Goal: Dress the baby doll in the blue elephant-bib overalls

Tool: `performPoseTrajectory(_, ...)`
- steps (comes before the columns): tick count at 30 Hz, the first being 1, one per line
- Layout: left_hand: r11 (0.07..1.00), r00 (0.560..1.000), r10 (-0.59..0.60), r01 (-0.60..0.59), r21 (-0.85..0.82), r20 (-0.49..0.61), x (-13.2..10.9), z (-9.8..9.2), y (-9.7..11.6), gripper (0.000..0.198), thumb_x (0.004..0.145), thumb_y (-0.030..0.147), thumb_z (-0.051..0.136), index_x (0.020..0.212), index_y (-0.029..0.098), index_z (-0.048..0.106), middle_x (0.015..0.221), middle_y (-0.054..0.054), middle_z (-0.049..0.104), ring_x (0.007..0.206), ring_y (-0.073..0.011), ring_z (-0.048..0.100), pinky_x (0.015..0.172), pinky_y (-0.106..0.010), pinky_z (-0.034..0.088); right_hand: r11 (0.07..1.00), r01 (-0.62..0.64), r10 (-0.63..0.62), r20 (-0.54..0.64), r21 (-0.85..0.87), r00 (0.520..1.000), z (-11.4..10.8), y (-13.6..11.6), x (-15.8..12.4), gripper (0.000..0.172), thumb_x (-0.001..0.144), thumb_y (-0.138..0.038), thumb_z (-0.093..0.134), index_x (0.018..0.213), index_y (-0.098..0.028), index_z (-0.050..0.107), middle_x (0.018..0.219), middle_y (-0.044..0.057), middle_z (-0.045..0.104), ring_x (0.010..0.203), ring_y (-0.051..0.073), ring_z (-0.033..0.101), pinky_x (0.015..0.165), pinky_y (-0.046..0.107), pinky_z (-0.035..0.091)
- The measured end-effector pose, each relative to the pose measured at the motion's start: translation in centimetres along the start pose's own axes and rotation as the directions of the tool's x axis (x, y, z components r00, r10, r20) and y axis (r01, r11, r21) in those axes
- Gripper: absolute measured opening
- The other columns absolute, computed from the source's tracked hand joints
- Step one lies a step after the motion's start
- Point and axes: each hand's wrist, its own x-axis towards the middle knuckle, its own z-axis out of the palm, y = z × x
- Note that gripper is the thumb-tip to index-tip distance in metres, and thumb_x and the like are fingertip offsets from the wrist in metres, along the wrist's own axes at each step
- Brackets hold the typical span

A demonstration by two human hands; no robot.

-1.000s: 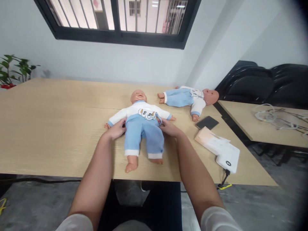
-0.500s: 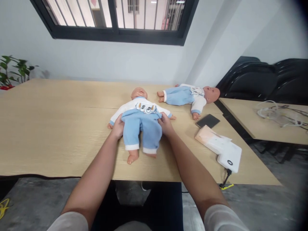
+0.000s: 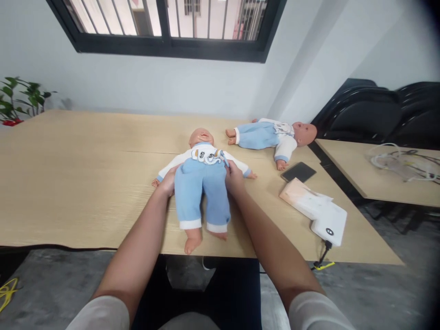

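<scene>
A baby doll (image 3: 201, 136) lies on its back before me, head away from me and feet towards the table's near edge. It wears a white top with light blue cuffs and light blue trousers (image 3: 189, 192) with white hems. An animal face with big eyes is printed across the chest. At the waist's left side my left hand (image 3: 168, 182) is closed on the trousers, its fingertips hidden by the cloth. My right hand (image 3: 234, 178) grips the waistband on the other side, where a blue edge sticks up by the thumb. Both doll arms are spread outwards.
A second, similarly dressed doll (image 3: 257, 135) lies at the back right. Nearer are a dark phone (image 3: 298, 172), a tissue pack (image 3: 302, 199) and a white device (image 3: 329, 224) with a black cable. Right of the table (image 3: 85, 183), another table (image 3: 347, 169) bears tangled cables.
The doll's trousers and feet have come nearer to the table's front edge. The waistband by my right hand has shifted, and a blue edge now stands up there. Both hands keep their grip.
</scene>
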Motion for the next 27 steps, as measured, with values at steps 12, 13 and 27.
performPoseTrajectory(12, 0.99, 0.999, -0.003, -0.004, 0.142, 0.05, 0.3, -1.8, -0.5, 0.046, 0.068, 0.034, 0.082, 0.108, 0.022, 0.065, 0.095, -0.001, 0.072, 0.082, -0.0191, 0.066, 0.083, -0.034, 0.054, 0.988, 0.026, -0.003, 0.151, -0.149, 0.988, -1.2, 1.4, 0.6, 0.027, 0.092, -0.029, 0.047, 0.108, -0.02, 0.067, 0.103, 0.007, 0.073, 0.094, 0.024, 0.063, 0.092, 0.038, 0.049)
performPoseTrajectory(13, 0.988, 0.999, 0.001, -0.006, 0.153, 0.033, 0.3, -1.9, -0.4, 0.044, 0.067, 0.031, 0.081, 0.107, 0.022, 0.064, 0.092, 0.0, 0.07, 0.079, -0.0182, 0.064, 0.08, -0.033, 0.053, 0.989, 0.006, 0.018, 0.156, -0.15, 0.988, -1.4, 1.4, 0.7, 0.026, 0.09, -0.028, 0.048, 0.106, -0.02, 0.067, 0.1, 0.006, 0.073, 0.09, 0.023, 0.063, 0.089, 0.037, 0.049)
performPoseTrajectory(27, 0.915, 0.984, -0.012, -0.061, 0.4, 0.177, -0.8, -1.9, 0.8, 0.044, 0.077, 0.035, 0.083, 0.118, 0.021, 0.073, 0.099, -0.005, 0.071, 0.084, -0.0208, 0.065, 0.079, -0.033, 0.051, 0.931, 0.115, -0.059, 0.167, -0.347, 0.984, -2.4, 1.4, 1.3, 0.037, 0.083, -0.016, 0.05, 0.114, -0.017, 0.071, 0.117, 0.015, 0.071, 0.115, 0.03, 0.061, 0.106, 0.048, 0.046)
